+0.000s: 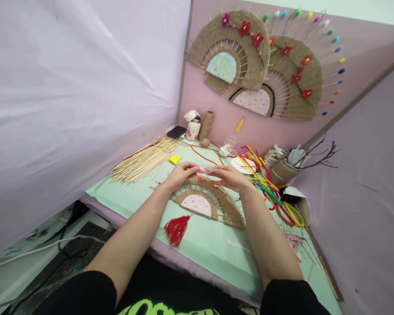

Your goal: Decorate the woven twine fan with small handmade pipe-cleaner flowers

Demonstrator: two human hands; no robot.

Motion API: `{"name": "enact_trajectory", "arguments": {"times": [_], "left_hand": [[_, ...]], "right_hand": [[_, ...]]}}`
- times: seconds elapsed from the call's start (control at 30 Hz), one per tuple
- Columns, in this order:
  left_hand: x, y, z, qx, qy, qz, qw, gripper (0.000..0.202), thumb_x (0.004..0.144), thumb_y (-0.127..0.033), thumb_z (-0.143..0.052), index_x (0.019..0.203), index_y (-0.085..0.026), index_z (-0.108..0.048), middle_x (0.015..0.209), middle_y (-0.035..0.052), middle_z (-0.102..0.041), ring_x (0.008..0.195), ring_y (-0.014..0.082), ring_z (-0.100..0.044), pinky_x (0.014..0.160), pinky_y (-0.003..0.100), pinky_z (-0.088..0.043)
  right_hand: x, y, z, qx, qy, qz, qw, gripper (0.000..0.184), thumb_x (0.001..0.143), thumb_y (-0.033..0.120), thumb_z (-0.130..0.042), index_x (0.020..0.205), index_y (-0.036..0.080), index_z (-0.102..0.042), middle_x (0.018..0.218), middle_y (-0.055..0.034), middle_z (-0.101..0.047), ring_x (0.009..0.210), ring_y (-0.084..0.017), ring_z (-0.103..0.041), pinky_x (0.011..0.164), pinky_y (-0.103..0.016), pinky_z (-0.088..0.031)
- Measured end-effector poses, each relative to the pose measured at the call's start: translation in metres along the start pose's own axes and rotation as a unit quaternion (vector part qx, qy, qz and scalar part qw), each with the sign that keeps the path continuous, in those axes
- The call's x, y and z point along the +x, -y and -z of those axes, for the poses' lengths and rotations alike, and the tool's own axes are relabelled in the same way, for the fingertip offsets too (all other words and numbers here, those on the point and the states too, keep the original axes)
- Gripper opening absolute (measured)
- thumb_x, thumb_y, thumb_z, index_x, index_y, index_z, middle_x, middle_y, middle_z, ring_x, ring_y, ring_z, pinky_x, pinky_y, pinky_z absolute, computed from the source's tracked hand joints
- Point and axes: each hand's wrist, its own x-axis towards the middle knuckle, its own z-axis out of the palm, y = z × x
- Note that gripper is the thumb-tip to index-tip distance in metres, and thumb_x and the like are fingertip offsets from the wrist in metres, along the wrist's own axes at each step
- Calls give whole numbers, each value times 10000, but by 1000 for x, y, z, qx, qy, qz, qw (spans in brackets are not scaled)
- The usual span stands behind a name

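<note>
My left hand and my right hand meet above the table, each with its fingers pinched on a small pink packet that looks partly see-through. What is inside it is too small to make out. Just below the hands lies a fan of twine woven over thin sticks, with a dotted white half-circle at its centre. A red tassel hangs from the fan's near side onto the table. Small red and orange bits show on the fan's upper band, partly hidden by my hands.
Thin bamboo sticks and a yellow packet lie to the left. Behind stand a bottle and a twine roll, beside a phone. Coloured pipe cleaners clutter the right. Two larger fans hang on the wall.
</note>
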Motion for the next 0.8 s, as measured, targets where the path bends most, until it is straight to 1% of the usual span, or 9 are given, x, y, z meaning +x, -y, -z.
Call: {"name": "enact_trajectory", "arguments": {"times": [0.1, 0.17, 0.23, 0.33, 0.37, 0.43, 0.53, 0.63, 0.8], "left_hand": [[2, 3, 1, -24, -3, 10, 1000, 336, 633, -410, -802, 759, -131, -661, 610, -21, -583, 541, 62, -471, 539, 195, -369], [3, 5, 1, -60, 2, 28, 998, 322, 670, -399, -790, 760, -131, -636, 603, -22, -568, 533, 59, -484, 521, 181, -384], [2, 5, 0, -116, 14, 54, 992, 318, 717, -408, -763, 775, -137, -607, 669, 0, -601, 586, 79, -558, 563, 197, -457], [0, 5, -1, -191, 48, 79, 977, 301, 759, -400, -736, 816, -143, -588, 818, 45, -652, 735, 138, -656, 687, 274, -548], [-1, 5, -2, -202, 58, 82, 974, 288, 750, -366, -750, 831, -142, -589, 857, 54, -661, 772, 148, -667, 719, 282, -556], [-2, 5, -3, -204, 64, 76, 974, 288, 705, -272, -794, 856, -138, -588, 890, 53, -670, 800, 144, -672, 745, 266, -555], [-2, 6, -6, -192, 39, 49, 979, 360, 617, -185, -842, 834, -139, -559, 805, 11, -657, 720, 106, -651, 712, 237, -541], [-1, 7, -8, -183, 4, 21, 983, 417, 563, -175, -861, 804, -148, -522, 744, -21, -632, 690, 94, -639, 727, 248, -534], [-1, 9, -10, -155, -14, 1, 988, 414, 554, -191, -848, 802, -151, -519, 750, -32, -615, 729, 93, -628, 828, 306, -523]], "right_hand": [[0, -1, -1, -17, -7, -7, 1000, 233, 627, 314, -836, 799, 183, -749, 979, -50, -728, 949, -201, -660, 863, -384, -564], [2, -3, -4, -20, -19, -2, 1000, 252, 608, 313, -847, 802, 183, -753, 958, -45, -728, 921, -188, -658, 854, -366, -566], [5, -6, -10, -8, -36, 16, 999, 265, 592, 320, -854, 797, 188, -751, 996, -42, -724, 925, -180, -652, 861, -354, -560], [11, -12, -23, 35, -79, 62, 994, 270, 578, 354, -852, 771, 203, -739, 1002, -27, -719, 930, -173, -639, 859, -341, -553], [13, -14, -28, 49, -92, 74, 992, 272, 578, 369, -848, 765, 206, -735, 973, -21, -720, 921, -169, -637, 854, -336, -551], [15, -17, -35, 69, -114, 85, 987, 276, 570, 386, -843, 740, 206, -722, 887, -9, -715, 882, -164, -634, 836, -330, -548], [16, -20, -42, 65, -136, 78, 986, 276, 559, 391, -836, 711, 199, -708, 836, -7, -707, 875, -177, -630, 815, -330, -544], [15, -19, -42, 33, -144, 66, 987, 285, 563, 395, -827, 741, 197, -726, 896, -25, -717, 943, -204, -624, 815, -328, -541], [13, -19, -37, -9, -128, 56, 990, 316, 582, 414, -822, 816, 210, -761, 937, -38, -735, 936, -213, -645, 838, -347, -536]]}}
